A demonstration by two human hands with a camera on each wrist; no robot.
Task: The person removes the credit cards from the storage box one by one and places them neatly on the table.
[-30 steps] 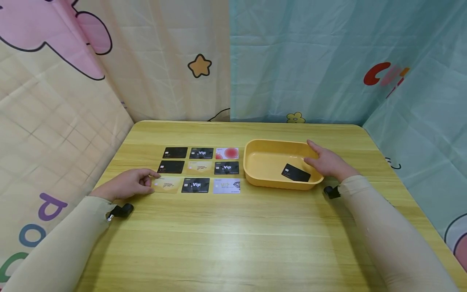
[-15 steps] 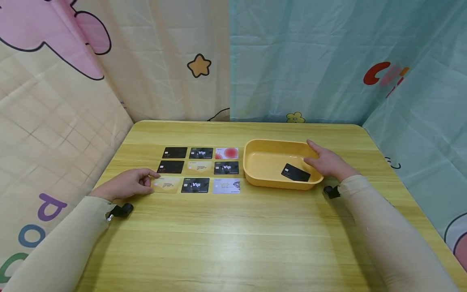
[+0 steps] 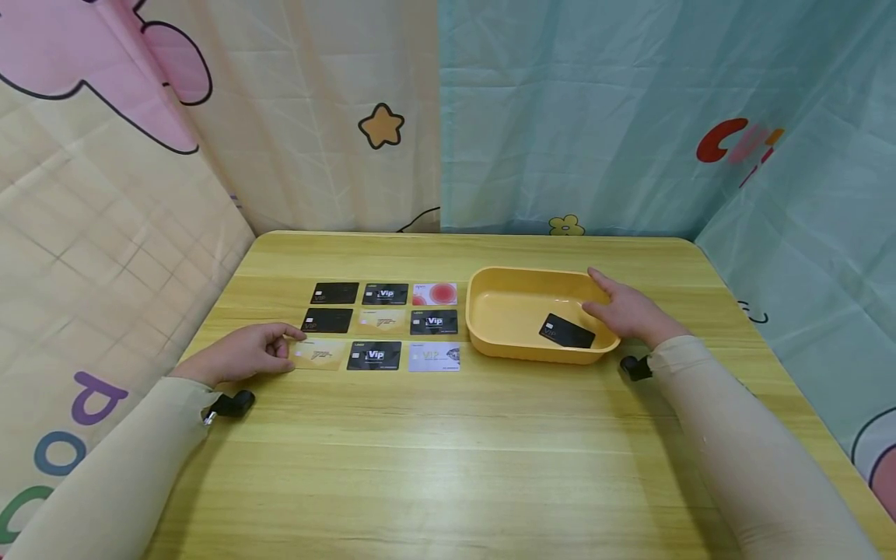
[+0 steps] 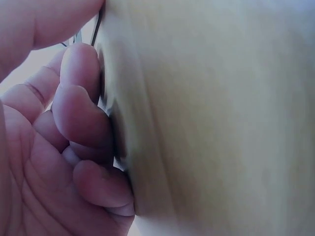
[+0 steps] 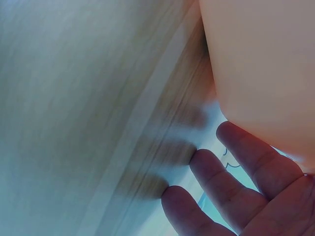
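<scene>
My left hand [image 3: 245, 354] is at the left edge of a gold card [image 3: 320, 355], its thumb and index fingertips at that card's two left corners. The other fingers are curled against the table in the left wrist view. My right hand [image 3: 628, 311] holds the right end of a yellow plastic basin [image 3: 483, 348], thumb over the rim and inside, other fingers along the outer wall [image 5: 266, 64]. Inside the basin a black VIP card [image 3: 567, 331] lies flat and slanted. To the right of the gold card are a black Vip card [image 3: 374, 355] and a silver VIP card [image 3: 435, 357].
Behind the front row, two more rows lie flat: black cards [image 3: 334, 293], Vip cards [image 3: 434, 322], another gold card [image 3: 381, 321] and a pink-and-red card [image 3: 435, 294]. The wood-grain table [image 3: 448, 459] has curtains [image 3: 595, 117] behind it.
</scene>
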